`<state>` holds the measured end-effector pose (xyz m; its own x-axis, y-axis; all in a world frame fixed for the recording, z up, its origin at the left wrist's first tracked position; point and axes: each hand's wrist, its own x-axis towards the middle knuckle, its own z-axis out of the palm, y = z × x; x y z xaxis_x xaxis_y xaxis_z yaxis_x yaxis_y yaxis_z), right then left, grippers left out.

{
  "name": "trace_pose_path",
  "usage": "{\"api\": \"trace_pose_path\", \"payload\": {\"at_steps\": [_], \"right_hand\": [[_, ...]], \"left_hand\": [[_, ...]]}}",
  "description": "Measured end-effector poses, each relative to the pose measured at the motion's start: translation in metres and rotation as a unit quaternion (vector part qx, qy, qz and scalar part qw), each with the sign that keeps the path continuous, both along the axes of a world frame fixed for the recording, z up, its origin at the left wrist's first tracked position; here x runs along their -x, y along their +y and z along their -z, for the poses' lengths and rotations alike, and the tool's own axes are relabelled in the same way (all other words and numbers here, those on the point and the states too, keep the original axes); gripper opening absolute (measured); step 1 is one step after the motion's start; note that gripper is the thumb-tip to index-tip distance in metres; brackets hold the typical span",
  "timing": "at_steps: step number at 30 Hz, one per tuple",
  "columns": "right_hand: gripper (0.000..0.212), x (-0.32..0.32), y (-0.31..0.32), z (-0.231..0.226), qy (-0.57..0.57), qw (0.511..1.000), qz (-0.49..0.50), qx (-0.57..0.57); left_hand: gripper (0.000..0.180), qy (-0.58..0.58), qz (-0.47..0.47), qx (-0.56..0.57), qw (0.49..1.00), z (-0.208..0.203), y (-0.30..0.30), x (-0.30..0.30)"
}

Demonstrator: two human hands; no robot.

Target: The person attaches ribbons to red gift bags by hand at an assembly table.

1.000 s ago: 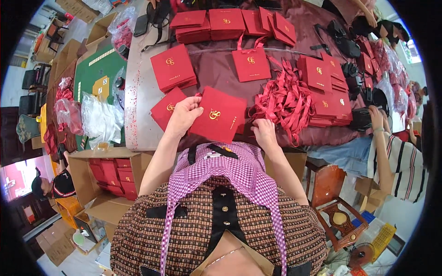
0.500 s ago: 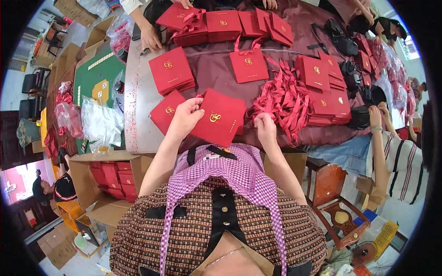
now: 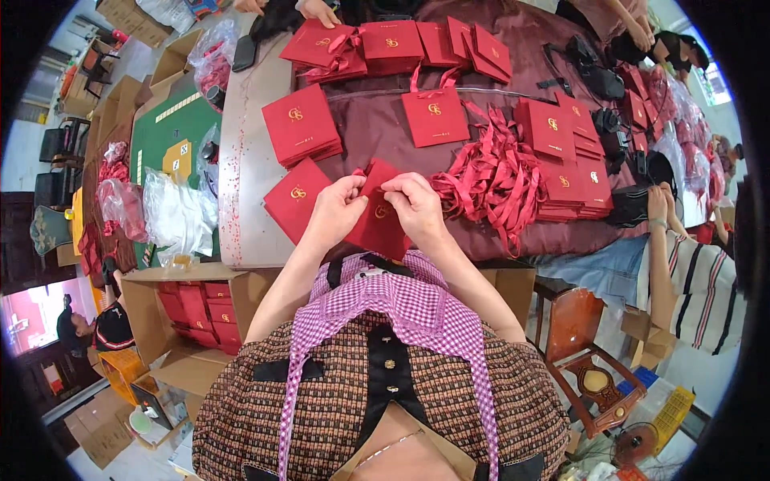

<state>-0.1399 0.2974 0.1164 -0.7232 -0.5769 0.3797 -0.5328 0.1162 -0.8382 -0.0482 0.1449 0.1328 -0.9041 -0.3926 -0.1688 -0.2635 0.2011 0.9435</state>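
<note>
Two hands on my feed, just past the purple checked apron (image 3: 361,301), w/ a red bag (image 3: 377,233) between them at the tbl's near edge. L hand (image 3: 339,211) has thumb + fingers closed, pinching its upper L part. R hand (image 3: 415,207) is at the upper R, fingers curled, tips close tog.; can't tell if they grip anything. Beside, L: bag pile (image 3: 281,202); R: ribbon heap (image 3: 499,180). Farther: bag w/ ribbon handles (image 3: 435,117), then back row of bags (image 3: 391,43).
</note>
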Motion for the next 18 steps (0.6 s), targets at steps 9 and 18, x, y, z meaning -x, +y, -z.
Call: {"api": "trace_pose_path", "payload": {"at_steps": [9,18], "right_hand": [[0.011,-0.005,-0.001,-0.005,-0.059,0.997,0.04,-0.022],[0.012,-0.001,-0.002,-0.012,0.133,0.988,0.015,-0.078]], "left_hand": [[0.032,0.014,0.009,0.033,0.999,-0.012,0.01,-0.001],[0.032,0.042,0.015,0.098,0.994,-0.017,0.018,-0.001]]}}
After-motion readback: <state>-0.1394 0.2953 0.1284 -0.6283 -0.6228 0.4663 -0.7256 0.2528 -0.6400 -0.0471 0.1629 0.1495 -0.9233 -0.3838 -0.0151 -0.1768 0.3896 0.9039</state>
